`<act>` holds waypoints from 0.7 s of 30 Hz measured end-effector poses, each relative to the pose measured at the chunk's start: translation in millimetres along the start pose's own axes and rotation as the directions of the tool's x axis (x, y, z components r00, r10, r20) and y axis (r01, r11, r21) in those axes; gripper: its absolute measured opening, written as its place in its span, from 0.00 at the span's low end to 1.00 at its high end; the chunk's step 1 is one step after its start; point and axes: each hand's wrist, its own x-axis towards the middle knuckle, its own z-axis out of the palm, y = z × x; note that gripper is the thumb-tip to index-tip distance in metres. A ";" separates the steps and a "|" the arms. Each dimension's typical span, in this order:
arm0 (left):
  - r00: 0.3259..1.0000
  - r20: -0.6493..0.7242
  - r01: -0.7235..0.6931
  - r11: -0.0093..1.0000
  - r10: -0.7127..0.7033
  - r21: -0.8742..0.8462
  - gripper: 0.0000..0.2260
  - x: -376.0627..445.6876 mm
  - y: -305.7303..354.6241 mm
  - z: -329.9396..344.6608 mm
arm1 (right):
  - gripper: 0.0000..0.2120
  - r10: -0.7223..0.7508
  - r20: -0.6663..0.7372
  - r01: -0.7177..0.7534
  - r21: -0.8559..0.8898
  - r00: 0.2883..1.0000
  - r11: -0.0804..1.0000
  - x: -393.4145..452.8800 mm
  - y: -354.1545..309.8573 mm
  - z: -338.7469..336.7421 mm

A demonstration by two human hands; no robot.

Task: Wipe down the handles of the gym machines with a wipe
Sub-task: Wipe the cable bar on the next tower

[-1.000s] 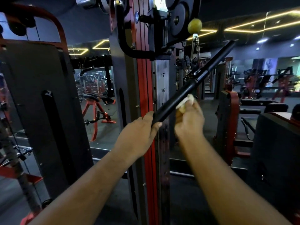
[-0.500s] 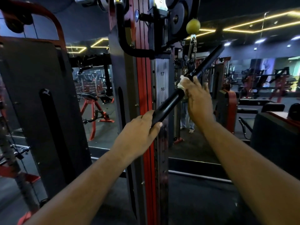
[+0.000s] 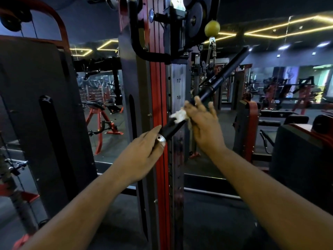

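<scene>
1. Left hand (image 3: 144, 150) grips the bar (image 3: 212, 87) at its lower, silver-capped end, fingers curled round it.
2. Bar slants up to the right.
3. Right hand (image 3: 203, 123) presses the wipe (image 3: 179, 115) onto the bar, fingers loosely wrapped.

Materials on the cable station, as I see them

The bar (image 3: 214, 88) I hold looks matt black, rubbery at the grip, with a bright polished metal end cap (image 3: 161, 138) at 7 o'clock. The wipe (image 3: 179, 115) is white, crumpled, soft cloth or paper. The upright (image 3: 177, 105) at 12 o'clock is brushed grey metal beside glossy red painted steel.
</scene>
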 end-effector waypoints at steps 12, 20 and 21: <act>0.996 -0.092 0.014 0.999 -0.017 -0.033 0.21 -2.5 -8.7 -10.8 | 0.20 -0.096 -0.121 0.074 -0.175 0.988 0.982 15.1 2.1 -1.8; 0.993 -0.114 -0.027 1.000 0.028 0.006 0.16 1.2 -12.5 -18.7 | 0.27 -0.371 -0.011 0.371 0.004 0.928 0.928 -15.2 -62.6 26.9; 0.994 -0.104 -0.030 0.999 0.032 0.023 0.17 0.5 -13.6 -19.6 | 0.29 -0.409 0.004 0.408 -0.059 0.913 0.911 -11.5 -50.7 22.5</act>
